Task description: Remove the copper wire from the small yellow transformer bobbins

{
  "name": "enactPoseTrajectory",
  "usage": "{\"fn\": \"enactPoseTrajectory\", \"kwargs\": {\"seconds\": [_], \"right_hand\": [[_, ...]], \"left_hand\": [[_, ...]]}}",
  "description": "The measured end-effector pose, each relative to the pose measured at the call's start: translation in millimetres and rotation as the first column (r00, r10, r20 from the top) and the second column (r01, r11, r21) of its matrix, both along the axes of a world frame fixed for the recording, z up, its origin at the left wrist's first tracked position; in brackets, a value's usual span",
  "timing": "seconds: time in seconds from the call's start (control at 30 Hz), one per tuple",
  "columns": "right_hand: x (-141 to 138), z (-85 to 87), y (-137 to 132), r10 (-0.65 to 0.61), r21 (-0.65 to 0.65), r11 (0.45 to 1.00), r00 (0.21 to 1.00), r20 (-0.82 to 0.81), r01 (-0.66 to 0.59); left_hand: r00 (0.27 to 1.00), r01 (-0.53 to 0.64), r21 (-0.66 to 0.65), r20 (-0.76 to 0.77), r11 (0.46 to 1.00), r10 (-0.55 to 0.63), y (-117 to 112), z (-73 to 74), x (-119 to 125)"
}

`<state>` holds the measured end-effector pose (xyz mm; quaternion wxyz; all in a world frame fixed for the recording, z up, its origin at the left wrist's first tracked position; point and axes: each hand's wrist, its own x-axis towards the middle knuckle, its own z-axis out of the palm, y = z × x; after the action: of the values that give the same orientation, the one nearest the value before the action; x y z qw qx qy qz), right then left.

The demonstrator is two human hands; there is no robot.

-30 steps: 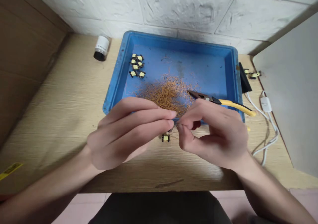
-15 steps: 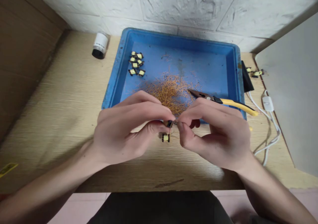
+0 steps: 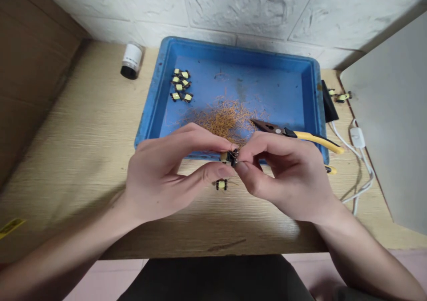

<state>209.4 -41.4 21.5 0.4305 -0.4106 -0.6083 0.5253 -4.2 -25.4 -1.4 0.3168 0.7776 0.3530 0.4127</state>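
Your L hand (image 3: 163, 174) and R hand (image 3: 287, 176) are together, both clamped on one small transformer (image 3: 229, 157) held just over the near rim of the tray. It has a black bobbin, yellow tape and thin metal pins. L thumb & fingers grip the body; R thumb & index pinch at the pin end, partly hiding it.

Just below your hands, a 2nd transformer (image 3: 221, 185) sits on the table (image 3: 76, 158), btwn the tray and the near edge. The blue plastic tray (image 3: 233, 47) is at the back of the table, against the white brick wall (image 3: 253, 7). In it: a tangled pile of copper wire clippings (image 3: 223, 118) at centre, right by your fingers, and a tight cluster of transformers (image 3: 180, 85) near the back L corner. Yellow-handled pliers (image 3: 293, 134) lie across the R side of the tray, jaws pointing twd the wire, handles over the R rim.

Outside the tray: a white bottle w/ black cap (image 3: 131, 60) near the table's back edge, L of the tray; a black block (image 3: 328, 103) against the tray's R wall; 2 more transformers (image 3: 340, 97) just beside it; a white cable w/ inline switch (image 3: 357, 137) at the R side of the table, next to a grey panel (image 3: 390, 114).
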Motion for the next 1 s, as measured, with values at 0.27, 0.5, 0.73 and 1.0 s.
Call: {"fn": "enactPoseTrajectory", "kwargs": {"seconds": [0.27,0.5,0.73,1.0], "right_hand": [[1.8,-1.5,-1.6,0.007,0.05,0.999,0.999,0.045,-0.01],[-0.8,0.5,-3.6,-0.07,0.197,0.98,0.981,0.183,0.033],[0.2,0.1,-4.9,-0.105,0.254,0.967,0.961,0.257,0.038],[0.0,0.7,-3.6,-0.031,0.096,0.995,0.991,0.131,0.019]], "left_hand": [[0.997,-0.071,0.003,0.038,0.997,0.07,-5.0,9.6,3.7],[0.997,-0.067,0.029,0.036,0.997,0.066,-3.9,9.2,3.8],[0.995,-0.083,0.196,-0.038,0.977,0.092,-0.8,-0.3,1.2],[0.991,-0.098,0.37,-0.049,0.924,0.125,1.9,-7.9,-0.6]]}}
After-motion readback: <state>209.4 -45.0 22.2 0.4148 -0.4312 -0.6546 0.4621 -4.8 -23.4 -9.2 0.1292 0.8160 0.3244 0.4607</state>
